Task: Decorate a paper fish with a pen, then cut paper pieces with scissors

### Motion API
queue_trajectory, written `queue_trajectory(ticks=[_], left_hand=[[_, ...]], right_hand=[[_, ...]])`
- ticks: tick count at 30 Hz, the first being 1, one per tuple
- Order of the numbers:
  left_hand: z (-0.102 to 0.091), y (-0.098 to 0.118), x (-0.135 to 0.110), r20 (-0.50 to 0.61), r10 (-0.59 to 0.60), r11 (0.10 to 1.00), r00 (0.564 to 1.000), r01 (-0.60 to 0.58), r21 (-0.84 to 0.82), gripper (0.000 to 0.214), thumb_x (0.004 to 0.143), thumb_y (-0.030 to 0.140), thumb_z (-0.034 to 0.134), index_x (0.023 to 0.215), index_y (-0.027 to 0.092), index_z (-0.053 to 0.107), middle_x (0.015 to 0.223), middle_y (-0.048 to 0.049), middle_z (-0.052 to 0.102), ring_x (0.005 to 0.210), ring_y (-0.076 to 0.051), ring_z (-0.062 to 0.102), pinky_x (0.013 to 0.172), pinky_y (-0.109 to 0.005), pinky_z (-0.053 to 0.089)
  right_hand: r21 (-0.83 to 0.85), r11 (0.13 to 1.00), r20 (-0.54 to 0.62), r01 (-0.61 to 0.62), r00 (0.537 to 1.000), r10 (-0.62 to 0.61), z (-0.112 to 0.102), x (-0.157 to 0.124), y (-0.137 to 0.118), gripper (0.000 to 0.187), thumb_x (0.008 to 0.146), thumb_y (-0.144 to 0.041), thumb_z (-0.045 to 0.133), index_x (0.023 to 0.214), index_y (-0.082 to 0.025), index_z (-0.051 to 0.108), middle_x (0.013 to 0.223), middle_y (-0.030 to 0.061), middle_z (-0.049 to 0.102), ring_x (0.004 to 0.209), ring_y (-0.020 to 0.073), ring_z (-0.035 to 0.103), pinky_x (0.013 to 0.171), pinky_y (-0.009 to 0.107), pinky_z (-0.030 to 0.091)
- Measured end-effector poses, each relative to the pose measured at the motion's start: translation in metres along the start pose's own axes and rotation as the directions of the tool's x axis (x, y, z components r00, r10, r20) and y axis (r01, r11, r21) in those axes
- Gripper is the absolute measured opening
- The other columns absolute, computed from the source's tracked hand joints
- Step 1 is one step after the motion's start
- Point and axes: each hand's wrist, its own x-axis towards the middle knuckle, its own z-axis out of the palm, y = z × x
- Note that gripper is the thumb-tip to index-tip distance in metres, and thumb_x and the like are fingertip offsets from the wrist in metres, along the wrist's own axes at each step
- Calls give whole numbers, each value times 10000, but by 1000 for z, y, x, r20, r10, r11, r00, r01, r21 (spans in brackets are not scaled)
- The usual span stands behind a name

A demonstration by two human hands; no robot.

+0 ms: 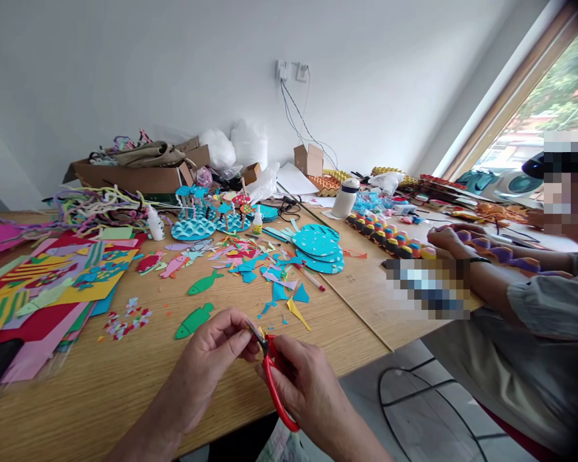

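Observation:
My right hand is closed around the red handles of a pair of scissors, whose dark blades point up and left. The fingertips of my left hand pinch a small piece of yellow paper at the blades; most of it is hidden by fingers and scissors. Just beyond my left hand lie two green paper fish, one nearer and one farther. A pointed yellow paper scrap and blue scraps rest on the table past my right hand.
Coloured paper sheets cover the table's left side. Blue dotted paper shapes, a thin stick and a white bottle stand or lie farther back. At right, a co-worker's hands hold a purple-and-orange strip.

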Motion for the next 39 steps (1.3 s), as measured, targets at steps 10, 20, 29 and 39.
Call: queue_trajectory(ticks=[10, 20, 29, 39], left_hand=[[-10, 2, 2, 76, -50, 995, 996, 42, 92, 118, 786, 288, 557, 760, 184, 607, 692, 16, 587, 698, -131, 535, 655, -243, 418], [-20, 13, 9, 201, -110, 981, 973, 74, 181, 96, 721, 269, 598, 695, 176, 605, 606, 46, 548, 589, -98, 490, 586, -224, 384], [-24, 14, 11, 217, -177, 975, 960, 141, 170, 143, 709, 310, 622, 688, 175, 579, 636, 30, 589, 599, -109, 513, 595, -237, 398], [-19, 14, 9, 198, -185, 977, 962, 160, 138, 145, 720, 316, 625, 688, 178, 592, 604, 40, 560, 586, -110, 501, 585, -236, 383]], right_hand=[[-45, 999, 44, 17, 999, -15, -3, -3, 1, 212, 773, -234, 519, 625, -197, 372, 542, -58, 373, 485, 79, 293, 482, 192, 208], [-161, 984, 28, 74, 997, -71, -7, -6, 2, 202, 761, -221, 525, 621, -195, 383, 537, -53, 392, 483, 82, 320, 492, 194, 208], [23, 999, 172, -38, 984, 33, -14, -5, -3, 177, 776, -167, 460, 635, -199, 359, 547, -66, 354, 486, 76, 306, 463, 183, 229], [-55, 998, 173, -5, 985, 14, -14, -3, -6, 157, 755, -130, 468, 650, -197, 372, 565, -56, 401, 497, 80, 327, 476, 194, 237]])
